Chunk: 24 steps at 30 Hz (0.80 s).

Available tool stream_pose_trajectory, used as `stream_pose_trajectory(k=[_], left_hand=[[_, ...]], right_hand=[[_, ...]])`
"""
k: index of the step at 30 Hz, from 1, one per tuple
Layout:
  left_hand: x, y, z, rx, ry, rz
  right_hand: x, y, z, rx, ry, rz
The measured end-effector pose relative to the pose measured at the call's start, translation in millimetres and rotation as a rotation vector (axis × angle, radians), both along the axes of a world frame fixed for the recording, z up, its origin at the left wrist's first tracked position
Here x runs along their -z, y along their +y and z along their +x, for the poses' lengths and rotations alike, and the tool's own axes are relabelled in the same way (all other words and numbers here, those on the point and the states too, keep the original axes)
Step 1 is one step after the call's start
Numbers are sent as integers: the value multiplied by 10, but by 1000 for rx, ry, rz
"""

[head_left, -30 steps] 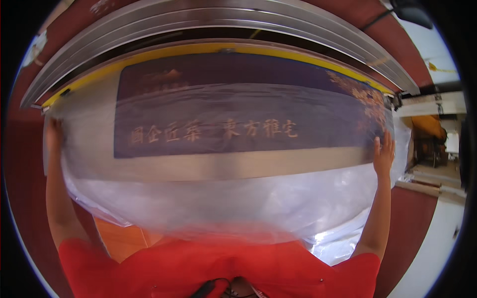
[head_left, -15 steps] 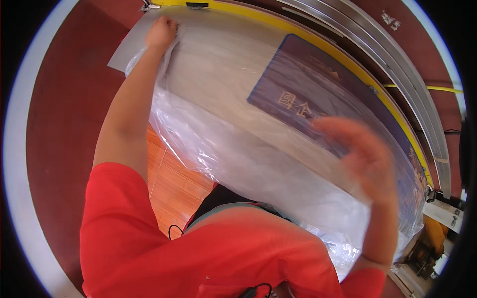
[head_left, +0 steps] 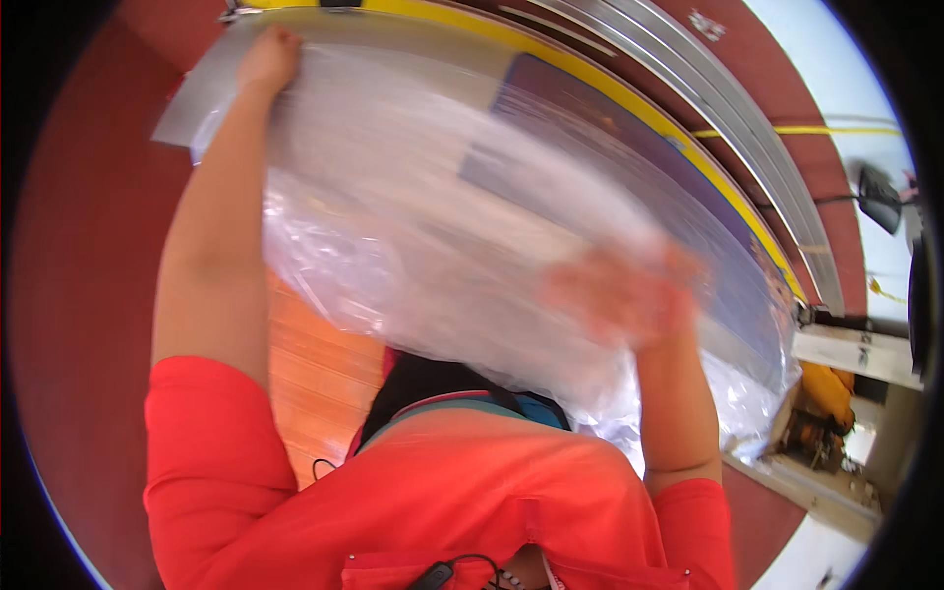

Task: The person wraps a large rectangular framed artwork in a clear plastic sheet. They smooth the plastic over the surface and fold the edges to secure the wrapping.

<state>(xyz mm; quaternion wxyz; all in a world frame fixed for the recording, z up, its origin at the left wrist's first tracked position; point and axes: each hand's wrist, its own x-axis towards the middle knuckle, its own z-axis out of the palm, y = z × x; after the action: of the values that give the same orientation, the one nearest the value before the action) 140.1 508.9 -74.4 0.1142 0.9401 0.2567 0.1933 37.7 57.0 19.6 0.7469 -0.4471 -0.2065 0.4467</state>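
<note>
Left hand (head_left: 267,57) grips the plastic sheet (head_left: 442,256) upper left; blurred right hand's (head_left: 619,295) grip unclear; sheet could slip

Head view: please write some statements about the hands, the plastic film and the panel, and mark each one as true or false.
1. The left hand is at the far upper corner of the clear plastic film. True.
2. The right hand is sharp and easy to see. False: it is blurred, so its grip cannot be read.
3. The film lies over a large flat panel with a dark blue area. True.
4. The person wears a green shirt. False: the sleeves are red.
5. A yellow strip runs along the far edge of the panel. True.
6. The floor under the panel is grey tile. False: orange wooden boards show there.
</note>
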Motion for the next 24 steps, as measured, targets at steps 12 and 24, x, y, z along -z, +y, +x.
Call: stream_pose_trajectory(k=[12, 24], left_hand=[[437, 570, 264, 174, -42, 99], [707, 1154, 374, 267, -124, 126]], right_hand=[[-1995, -3809, -923, 1085, -1165, -1605], [138, -5041, -1125, 1185, -241, -1846]])
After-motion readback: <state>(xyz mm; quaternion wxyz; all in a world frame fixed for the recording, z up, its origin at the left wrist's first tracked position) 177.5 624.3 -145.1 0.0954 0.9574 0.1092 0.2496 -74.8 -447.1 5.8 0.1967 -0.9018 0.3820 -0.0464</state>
